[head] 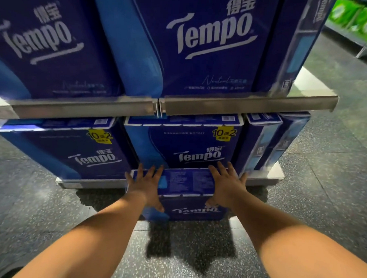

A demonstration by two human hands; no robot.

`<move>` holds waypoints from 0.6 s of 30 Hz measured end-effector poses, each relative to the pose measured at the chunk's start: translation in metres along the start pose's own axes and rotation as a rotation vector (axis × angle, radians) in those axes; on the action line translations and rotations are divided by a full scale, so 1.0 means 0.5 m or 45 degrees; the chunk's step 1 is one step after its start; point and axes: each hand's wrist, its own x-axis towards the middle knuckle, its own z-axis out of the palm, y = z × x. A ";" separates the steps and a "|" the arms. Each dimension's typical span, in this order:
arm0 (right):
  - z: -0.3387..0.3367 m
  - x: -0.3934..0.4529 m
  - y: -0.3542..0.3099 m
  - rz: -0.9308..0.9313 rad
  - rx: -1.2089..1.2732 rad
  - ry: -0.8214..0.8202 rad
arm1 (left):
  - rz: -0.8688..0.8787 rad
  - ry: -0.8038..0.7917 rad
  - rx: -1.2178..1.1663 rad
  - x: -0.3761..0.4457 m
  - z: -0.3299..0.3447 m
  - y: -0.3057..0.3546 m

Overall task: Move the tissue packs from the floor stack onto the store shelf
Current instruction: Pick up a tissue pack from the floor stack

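A blue Tempo tissue pack point(186, 189) sits low in front of the bottom shelf point(92, 183), on or just above the floor. My left hand point(147, 185) clasps its left side, fingers spread on top and thumb on the front. My right hand point(224, 184) clasps its right side the same way. Behind it, the bottom shelf holds more Tempo packs point(72, 148), one directly behind point(190, 147). The upper shelf point(249, 104) carries larger Tempo packs point(203, 41).
Dark speckled floor point(194, 255) spreads below and to both sides. Two narrow packs point(268, 142) stand at the bottom shelf's right end. A separate shelf with green packs point(358, 20) stands at the far upper right.
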 end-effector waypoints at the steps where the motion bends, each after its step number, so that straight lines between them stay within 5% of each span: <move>1: 0.006 0.007 0.005 -0.004 -0.011 -0.015 | -0.009 0.012 -0.009 0.001 0.012 -0.001; 18: 0.030 -0.032 -0.008 -0.090 0.059 0.150 | 0.031 0.353 -0.261 -0.054 0.073 -0.001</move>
